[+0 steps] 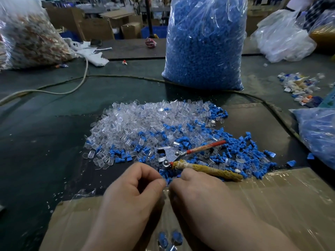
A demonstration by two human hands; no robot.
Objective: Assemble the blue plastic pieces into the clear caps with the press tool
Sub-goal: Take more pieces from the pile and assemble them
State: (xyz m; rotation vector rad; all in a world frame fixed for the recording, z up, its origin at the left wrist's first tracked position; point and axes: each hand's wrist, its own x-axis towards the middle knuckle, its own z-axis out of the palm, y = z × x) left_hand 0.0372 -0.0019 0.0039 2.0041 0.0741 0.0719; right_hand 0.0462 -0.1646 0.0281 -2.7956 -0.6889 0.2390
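Fingers: both hands sit close together at the near edge of the work. The left hand [130,194] and right hand [201,194] each have their fingers [150,171] curled in, thumb against forefinger, the tips nearly meeting. A speck of blue shows at that junction. I cannot tell whether either hand pinches a part or only hovers over the loose ones.

Work pieces: the blue pieces [235,151] start just beyond the fingertips and scatter to the right. The clear caps [141,124] are heaped behind them, further out and to the left.

Handling, in my judgement: both parts are small, light, rigid mouldings, smooth enough to slip or flick away. Take each at its sides between thumb and forefinger, with light pressure. The thin clear walls may crack if squeezed.

Tool: the press tool [181,157] lies on the pile, unheld, its wrapped handle just beyond the right knuckles.

Surroundings: a film-covered cardboard sheet [272,205] under the wrists carries what appear to be a few finished caps [170,238]. A large bag of blue stock [204,42] stands further back on the bench [45,142].
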